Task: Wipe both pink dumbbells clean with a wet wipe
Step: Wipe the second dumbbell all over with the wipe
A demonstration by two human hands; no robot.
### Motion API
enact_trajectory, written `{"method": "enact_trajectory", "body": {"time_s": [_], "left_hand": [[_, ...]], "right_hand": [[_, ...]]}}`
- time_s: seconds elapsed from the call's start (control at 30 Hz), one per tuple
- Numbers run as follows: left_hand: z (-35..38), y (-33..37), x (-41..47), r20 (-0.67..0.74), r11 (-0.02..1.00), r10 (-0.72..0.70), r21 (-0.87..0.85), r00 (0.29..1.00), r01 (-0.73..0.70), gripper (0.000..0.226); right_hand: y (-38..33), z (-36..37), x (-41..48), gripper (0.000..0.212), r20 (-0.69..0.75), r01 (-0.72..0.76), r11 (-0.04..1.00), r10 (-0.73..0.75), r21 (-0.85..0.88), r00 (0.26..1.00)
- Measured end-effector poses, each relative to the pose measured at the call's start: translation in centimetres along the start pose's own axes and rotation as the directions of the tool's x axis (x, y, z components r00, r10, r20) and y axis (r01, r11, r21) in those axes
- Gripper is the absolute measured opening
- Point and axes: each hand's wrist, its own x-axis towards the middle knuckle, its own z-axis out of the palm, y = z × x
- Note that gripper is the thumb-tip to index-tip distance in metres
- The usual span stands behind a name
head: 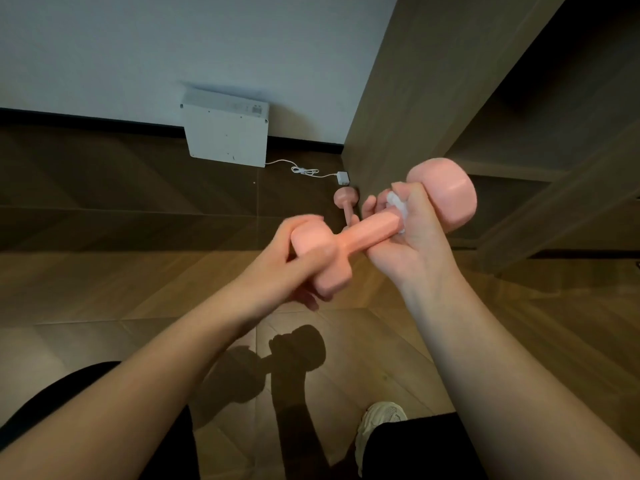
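Two dumbbells (367, 233) (343, 196), apparently one wipe (396, 202).

Left hand (277, 252) grips one head of the raised pink dumbbell (367, 233). Right hand (412, 230) holds the wet wipe (398, 206) wrapped around its handle. Second dumbbell (344, 200) lies on the floor (121, 271).

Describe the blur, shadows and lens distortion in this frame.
Head view: motion blur smears the left hand on the near end of the held dumbbell, while the right hand and wet wipe look sharper. Head view: a hard shadow of the hands and dumbbell lies on the floor. Head view: wide-angle perspective makes the cabinet lean, and the corners go dim.
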Motion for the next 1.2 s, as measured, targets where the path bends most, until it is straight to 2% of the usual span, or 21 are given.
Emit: {"method": "enact_trajectory", "body": {"time_s": [0.03,0.07,0.1,0.17,0.2,0.23,0.27,0.33,0.37,0.43,0.47,0.53,0.57,0.6,0.67,0.73,0.83,0.97,1.07,1.1,1.2], "left_hand": [[-0.3,0.1,-0.1,-0.067,0.998,0.062,0.004,0.996,-0.062,0.07],[-0.7,0.2,0.0,-0.066,0.994,0.112,-0.006,0.992,-0.113,0.074],[-0.8,0.5,-0.1,-0.041,0.993,0.077,-0.092,0.996,-0.08,0.072],[-1.0,1.1,-0.2,0.123,0.943,-0.136,-0.289,0.983,0.166,0.072],[-0.9,1.1,-0.4,0.153,0.908,-0.2,-0.343,0.968,0.241,0.075],[-0.8,1.1,-0.7,0.169,0.902,-0.201,-0.353,0.965,0.25,0.073],[-0.7,1.0,-0.6,0.099,0.919,-0.177,-0.339,0.979,0.2,0.068],[-0.2,1.1,-0.5,-0.047,0.964,-0.026,-0.264,0.999,0.012,0.065],[-0.2,1.2,-0.6,-0.094,0.961,0.022,-0.274,0.995,-0.047,0.076],[-0.1,1.3,-0.4,-0.041,0.972,0.018,-0.232,0.999,-0.027,0.096],[0.0,1.6,-0.3,0.036,0.965,-0.041,-0.259,0.999,0.049,0.096],[0.3,2.1,-0.6,0.173,0.881,-0.23,-0.382,0.958,0.28,0.086],[0.5,2.0,-0.7,0.191,0.869,-0.27,-0.373,0.944,0.325,0.08],[0.6,1.8,-0.8,0.176,0.877,-0.265,-0.363,0.948,0.313,0.071],[0.9,1.6,-0.9,0.054,0.933,-0.189,-0.303,0.98,0.197,0.06],[1.1,1.3,-1.1,-0.005,0.975,-0.11,-0.196,0.994,0.107,0.055],[0.9,1.1,-1.2,-0.018,0.976,-0.098,-0.198,0.995,0.092,0.051],[0.4,1.4,-1.4,-0.011,0.984,-0.064,-0.167,0.998,0.062,0.049],[0.4,1.4,-1.4,-0.027,0.983,-0.059,-0.175,0.998,0.053,0.047],[0.5,1.3,-1.4,-0.028,0.981,-0.06,-0.186,0.998,0.054,0.046],[0.6,1.4,-1.4,-0.024,0.968,-0.066,-0.243,0.998,0.058,0.045]], "right_hand": [[-0.2,0.0,0.0,0.02,0.004,-0.002,1.0,0.002,0.014,1.0],[-0.4,0.0,0.0,0.021,0.007,-0.008,0.999,0.008,0.043,1.0],[-0.5,0.0,0.1,0.022,0.011,-0.013,0.997,0.013,0.074,1.0],[-0.6,-0.1,0.0,0.024,0.022,-0.012,0.995,0.01,0.098,1.0],[-0.4,-0.1,-0.1,0.025,0.025,-0.008,0.995,0.005,0.097,1.0],[-0.4,-0.1,0.0,0.024,0.026,-0.004,0.995,0.002,0.096,1.0],[-0.4,-0.1,-0.1,0.02,0.026,-0.002,0.995,0.0,0.095,1.0],[-0.8,0.0,-0.2,0.008,0.018,-0.012,0.995,0.01,0.095,1.0],[-1.1,0.0,-0.3,0.009,0.013,-0.016,0.995,0.015,0.102,1.0],[-1.5,-0.1,-0.6,0.011,0.002,-0.02,0.993,0.02,0.116,1.0],[-1.4,-0.1,-0.7,0.009,-0.006,-0.015,0.993,0.016,0.113,1.0],[-1.1,-0.2,-0.8,0.009,-0.016,0.003,0.997,-0.002,0.077,1.0],[-0.8,-0.2,-0.8,0.01,-0.011,0.008,0.999,-0.007,0.053,1.0],[-0.6,-0.2,-0.8,0.011,-0.004,0.01,0.999,-0.01,0.034,1.0],[-0.3,-0.2,-0.7,0.017,-0.009,0.015,1.0,-0.015,-0.009,1.0],[0.2,-0.3,-0.7,0.032,-0.036,0.036,0.994,-0.04,-0.1,0.999],[0.8,-0.2,-0.6,0.048,-0.074,0.052,0.975,-0.069,-0.215,0.995],[1.4,-0.2,-0.5,0.039,-0.029,0.074,0.954,-0.086,-0.291,0.996],[2.6,-0.5,-0.7,0.032,-0.031,0.038,0.921,-0.054,-0.389,0.998],[3.0,-0.6,-0.9,0.036,-0.034,0.023,0.907,-0.042,-0.421,0.999],[3.4,-0.4,-1.2,0.064,-0.006,0.01,0.89,-0.014,-0.456,1.0]]}}
